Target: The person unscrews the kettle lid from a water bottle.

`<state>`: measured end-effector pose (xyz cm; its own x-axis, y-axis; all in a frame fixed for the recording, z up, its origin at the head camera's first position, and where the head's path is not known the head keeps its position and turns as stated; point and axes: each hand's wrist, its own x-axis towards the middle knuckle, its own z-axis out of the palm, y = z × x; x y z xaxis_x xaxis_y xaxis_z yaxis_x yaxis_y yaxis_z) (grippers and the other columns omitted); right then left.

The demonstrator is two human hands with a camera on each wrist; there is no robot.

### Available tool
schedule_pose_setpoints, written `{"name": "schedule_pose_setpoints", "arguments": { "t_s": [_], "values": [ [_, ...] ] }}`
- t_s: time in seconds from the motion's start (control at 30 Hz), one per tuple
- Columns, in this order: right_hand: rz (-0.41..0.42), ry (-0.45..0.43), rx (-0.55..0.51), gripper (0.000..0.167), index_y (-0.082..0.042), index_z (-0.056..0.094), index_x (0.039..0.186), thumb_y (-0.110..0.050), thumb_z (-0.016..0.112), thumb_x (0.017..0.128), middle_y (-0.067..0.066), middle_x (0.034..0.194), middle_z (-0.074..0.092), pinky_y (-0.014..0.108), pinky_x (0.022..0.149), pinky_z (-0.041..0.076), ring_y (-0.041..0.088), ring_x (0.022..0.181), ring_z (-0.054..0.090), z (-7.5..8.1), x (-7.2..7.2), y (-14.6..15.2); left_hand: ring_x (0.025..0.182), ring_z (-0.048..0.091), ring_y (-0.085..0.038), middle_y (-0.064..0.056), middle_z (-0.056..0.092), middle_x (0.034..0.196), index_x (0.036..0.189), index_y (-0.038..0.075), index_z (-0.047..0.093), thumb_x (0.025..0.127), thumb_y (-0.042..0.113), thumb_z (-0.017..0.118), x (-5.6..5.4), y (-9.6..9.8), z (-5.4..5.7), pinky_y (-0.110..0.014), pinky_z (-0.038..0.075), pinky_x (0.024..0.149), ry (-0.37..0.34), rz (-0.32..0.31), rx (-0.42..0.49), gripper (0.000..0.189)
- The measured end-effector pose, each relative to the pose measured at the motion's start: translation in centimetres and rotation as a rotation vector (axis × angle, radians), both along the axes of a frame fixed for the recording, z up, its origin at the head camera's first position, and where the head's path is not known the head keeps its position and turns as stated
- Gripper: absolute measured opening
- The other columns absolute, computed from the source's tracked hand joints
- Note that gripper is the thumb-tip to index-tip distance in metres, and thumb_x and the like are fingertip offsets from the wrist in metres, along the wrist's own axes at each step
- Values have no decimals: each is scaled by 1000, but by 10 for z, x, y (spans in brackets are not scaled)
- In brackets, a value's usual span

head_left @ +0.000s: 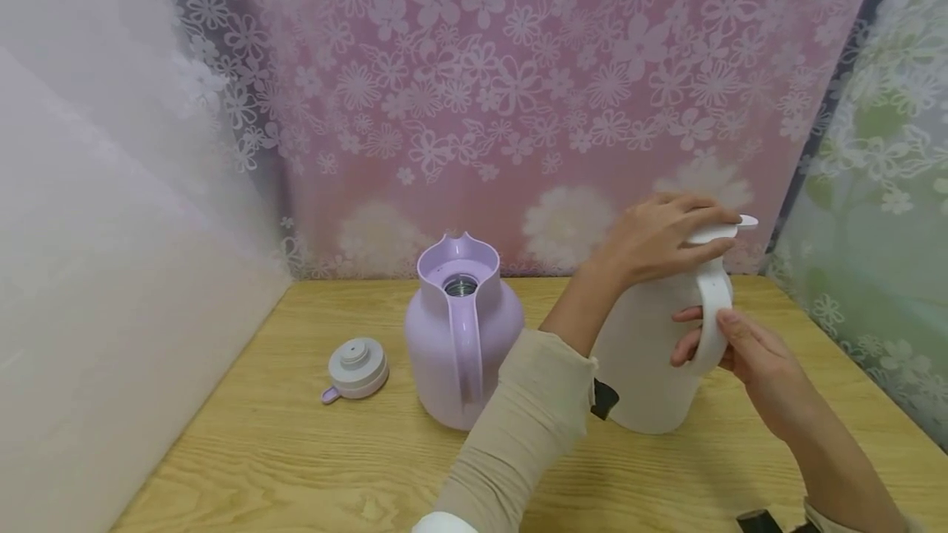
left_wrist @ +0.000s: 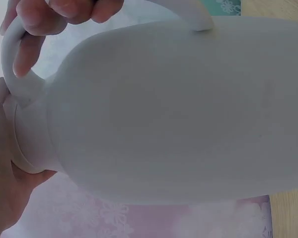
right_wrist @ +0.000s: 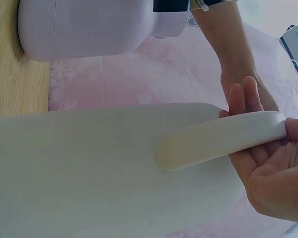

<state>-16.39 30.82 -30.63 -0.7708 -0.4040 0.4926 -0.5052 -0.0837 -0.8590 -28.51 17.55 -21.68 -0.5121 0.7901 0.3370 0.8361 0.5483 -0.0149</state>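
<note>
A tall white thermos jug (head_left: pixel 644 352) stands on the table at the right. My left hand (head_left: pixel 670 237) reaches over its top and grips the white lid (head_left: pixel 714 233), thumb on the near side; the palm hides much of the lid. In the left wrist view the left hand (left_wrist: pixel 7 173) wraps the jug's neck end. My right hand (head_left: pixel 763 360) holds the jug's handle (head_left: pixel 714 311), its fingers passing through the loop. The right wrist view shows the right hand (right_wrist: pixel 278 173) around that same handle (right_wrist: pixel 223 136).
Left of the white jug stands a lilac thermos jug (head_left: pixel 437 344), its top uncovered and its handle toward me. A grey lid with a lilac tab (head_left: pixel 357 368) lies on the wooden table (head_left: pixel 296 467) farther left. Flowered pink cloth (head_left: pixel 474 105) hangs behind.
</note>
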Motion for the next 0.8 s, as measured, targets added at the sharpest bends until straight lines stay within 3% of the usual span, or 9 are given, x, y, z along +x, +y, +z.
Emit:
{"name": "schedule_pose_setpoints", "arguments": {
  "t_s": [0.13,0.23,0.43,0.53,0.8],
  "values": [
    [3,4,-5,43,3,49,119,-5,11,101,10,90,64,26,73,45,19,85,59,0,-1,-1,129,24,-5,19,33,139,136,43,39,93,56,33,4,0,0,-21,18,103,21,18,0,45],
    [2,1,-9,43,3,49,119,-6,11,101,11,90,64,26,74,45,18,86,59,0,-1,-1,129,25,-7,19,33,139,136,45,38,93,57,32,10,3,1,-23,20,103,30,86,-16,44],
    [14,-6,-22,42,5,47,118,-5,10,101,10,91,64,25,74,45,18,87,59,-1,-1,1,128,22,-9,24,22,141,135,58,24,90,65,23,25,24,4,-31,22,100,-41,384,-74,45],
    [24,-6,-26,42,7,47,118,-5,10,101,10,91,63,26,75,45,18,88,58,-2,-1,1,125,26,-12,25,24,138,133,61,22,88,68,22,33,35,5,-34,24,99,-45,522,-75,46],
    [-20,10,-6,46,4,56,103,-6,10,101,8,91,61,24,76,44,19,84,57,-4,-1,0,121,31,-24,14,32,130,128,57,31,87,68,24,49,52,8,-41,32,87,4,734,-87,43]
  ]
}}
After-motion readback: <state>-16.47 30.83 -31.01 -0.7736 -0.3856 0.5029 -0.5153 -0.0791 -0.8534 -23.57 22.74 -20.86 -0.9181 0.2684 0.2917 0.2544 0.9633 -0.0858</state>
